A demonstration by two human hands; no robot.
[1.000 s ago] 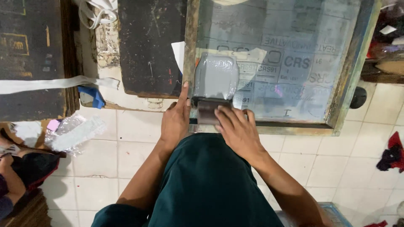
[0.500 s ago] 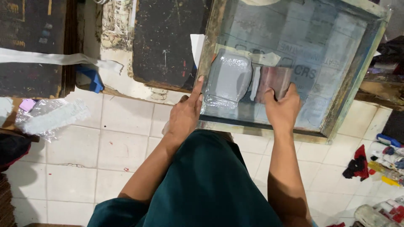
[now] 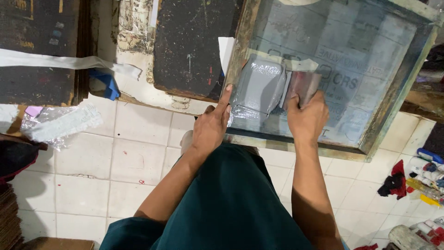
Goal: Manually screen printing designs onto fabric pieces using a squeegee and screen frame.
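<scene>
Right hand (image 3: pixel 307 121), fingers clamped on squeegee (image 3: pixel 303 88), has moved from the frame's near edge to mid-screen, spreading grey ink (image 3: pixel 259 90); left hand (image 3: pixel 210 127), fingers apart, steadies wooden frame (image 3: pixel 240 55).

We stand on a floor of off-white square tiles (image 3: pixel 115 162) with dark grout lines, scuffed and flecked with red. Dark, scratched work boards (image 3: pixel 194 41) sit on a chipped, paint-stained bench (image 3: pixel 134 28) above it. A white strip of cloth (image 3: pixel 69 62) lies across the board at our left, with a blue scrap (image 3: pixel 107 84) beneath its end. A clear plastic bag (image 3: pixel 60 125) lies on the tiles. At our right, coloured rags (image 3: pixel 395 183) and tubes (image 3: pixel 428 176) crowd the floor. Light is even and soft.
</scene>
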